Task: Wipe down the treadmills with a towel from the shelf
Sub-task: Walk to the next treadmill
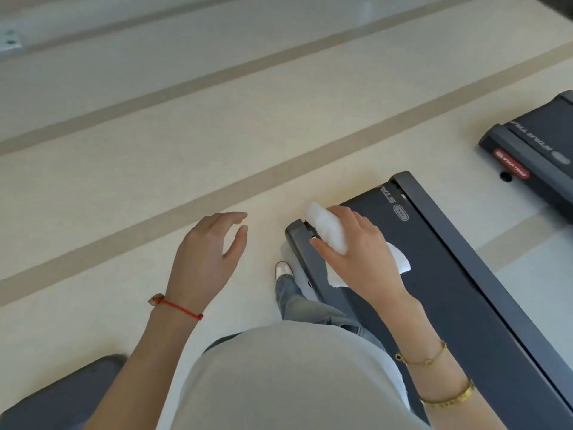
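Observation:
A dark grey treadmill (449,274) lies lengthwise at the right, its rear end pointing away from me. My right hand (359,252) hangs over that rear end and grips a white towel (330,232), which is bunched in my fingers with a loose end trailing below the palm. Whether the towel touches the deck I cannot tell. My left hand (210,252) hovers over the bare floor left of the treadmill, fingers relaxed and holding nothing.
A second treadmill (536,150) with a red label stands at the far right. A dark grey machine part (62,395) shows at the bottom left. My foot (283,270) stands beside the treadmill's left rail. The cream floor (155,150) has tan stripes.

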Demonstrator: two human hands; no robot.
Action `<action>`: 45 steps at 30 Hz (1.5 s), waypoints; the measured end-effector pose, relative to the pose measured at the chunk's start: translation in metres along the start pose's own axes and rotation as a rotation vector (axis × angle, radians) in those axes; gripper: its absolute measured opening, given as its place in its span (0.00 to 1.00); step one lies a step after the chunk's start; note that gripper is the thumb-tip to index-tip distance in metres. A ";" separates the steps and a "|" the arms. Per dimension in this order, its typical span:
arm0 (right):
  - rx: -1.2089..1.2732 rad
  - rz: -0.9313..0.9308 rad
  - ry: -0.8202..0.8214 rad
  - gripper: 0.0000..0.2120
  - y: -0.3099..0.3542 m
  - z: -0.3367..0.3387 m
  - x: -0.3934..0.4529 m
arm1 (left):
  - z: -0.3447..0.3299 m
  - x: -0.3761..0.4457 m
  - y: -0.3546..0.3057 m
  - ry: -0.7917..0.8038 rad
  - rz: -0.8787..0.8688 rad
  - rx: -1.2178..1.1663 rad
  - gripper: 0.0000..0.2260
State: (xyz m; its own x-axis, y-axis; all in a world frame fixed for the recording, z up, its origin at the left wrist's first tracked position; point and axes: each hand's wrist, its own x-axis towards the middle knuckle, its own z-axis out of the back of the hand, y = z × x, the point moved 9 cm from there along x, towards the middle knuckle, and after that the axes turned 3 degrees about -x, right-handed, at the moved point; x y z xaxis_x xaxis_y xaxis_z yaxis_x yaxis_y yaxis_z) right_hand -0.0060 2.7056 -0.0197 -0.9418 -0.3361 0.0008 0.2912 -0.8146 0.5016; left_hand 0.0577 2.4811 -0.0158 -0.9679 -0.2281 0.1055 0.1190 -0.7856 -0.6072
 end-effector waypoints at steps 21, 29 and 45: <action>0.029 0.030 0.040 0.20 0.015 -0.016 0.330 | 0.013 0.317 0.086 -0.034 0.118 -0.061 0.09; 0.056 -0.043 -0.048 0.18 0.015 -0.017 0.474 | 0.010 0.486 0.097 0.041 0.001 -0.063 0.09; 0.127 -0.456 -0.224 0.18 -0.078 0.026 0.605 | -0.091 0.722 0.027 0.412 -0.273 -0.066 0.08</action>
State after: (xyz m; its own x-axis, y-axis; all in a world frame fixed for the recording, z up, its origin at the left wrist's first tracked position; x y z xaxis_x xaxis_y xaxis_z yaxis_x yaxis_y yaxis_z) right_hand -0.6027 2.5781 -0.0359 -0.9851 0.1598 -0.0637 -0.1660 -0.7864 0.5949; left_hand -0.6584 2.3473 -0.0282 -0.9704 0.2375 -0.0439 -0.1526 -0.7438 -0.6508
